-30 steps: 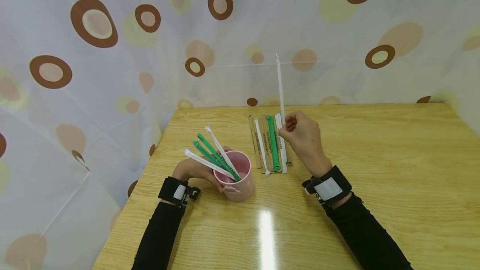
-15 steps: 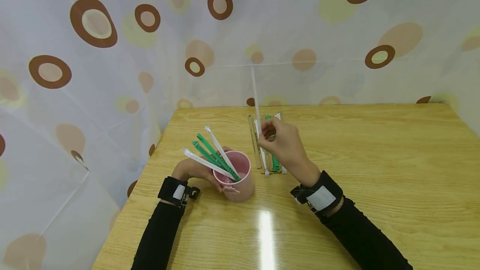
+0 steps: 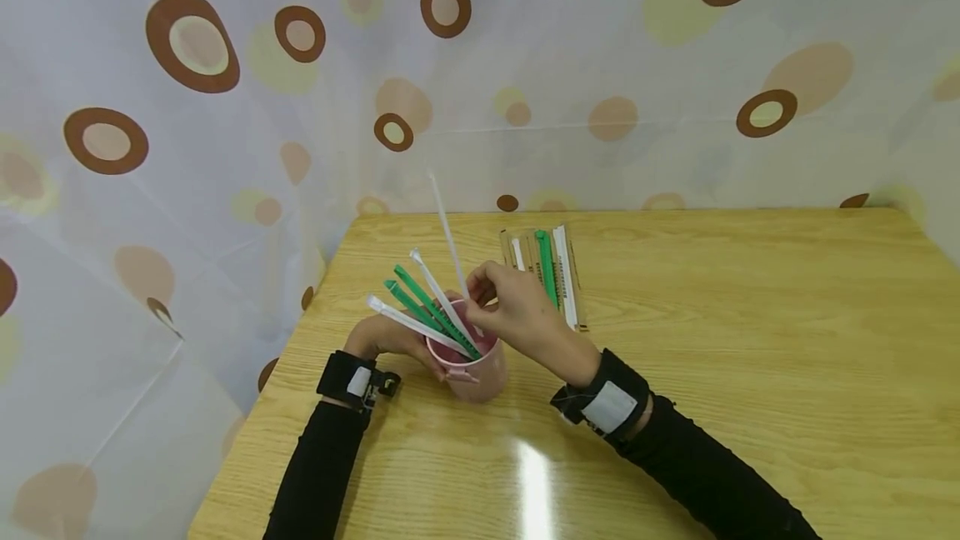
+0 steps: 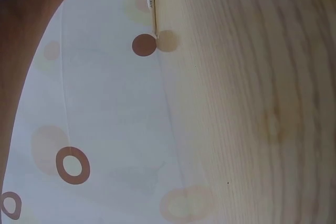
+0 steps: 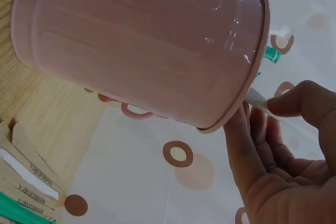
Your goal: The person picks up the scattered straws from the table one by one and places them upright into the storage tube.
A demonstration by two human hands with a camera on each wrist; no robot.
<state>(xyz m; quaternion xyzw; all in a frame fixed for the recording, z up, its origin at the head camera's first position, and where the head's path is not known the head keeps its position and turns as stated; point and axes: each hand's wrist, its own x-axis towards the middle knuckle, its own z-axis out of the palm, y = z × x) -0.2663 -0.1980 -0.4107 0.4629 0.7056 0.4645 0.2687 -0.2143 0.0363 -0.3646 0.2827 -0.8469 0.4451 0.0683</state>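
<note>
A pink cup [image 3: 482,383] stands on the wooden table, and my left hand [image 3: 390,342] grips its far left side, the fingers partly hidden behind it. Green and white paper-wrapped straws [image 3: 417,307] lean out of the cup to the left. My right hand [image 3: 521,315] pinches a white wrapped straw [image 3: 448,232] between thumb and forefinger over the cup's mouth. In the right wrist view, the fingers [image 5: 244,156] are right at the cup's rim [image 5: 257,66], and the straw's lower end passes behind that rim.
Behind my right hand lies a row of wrapped straws [image 3: 564,273], brown, white and green, partly covered by the hand. A patterned cloth [image 3: 660,148] hangs along the table's back and left sides. Light reflects off the table [image 3: 750,340] near the front.
My right hand has carried the white straw leftward from above the row of straws to the cup's mouth, lowering it a little. My left hand and the cup have stayed put.
</note>
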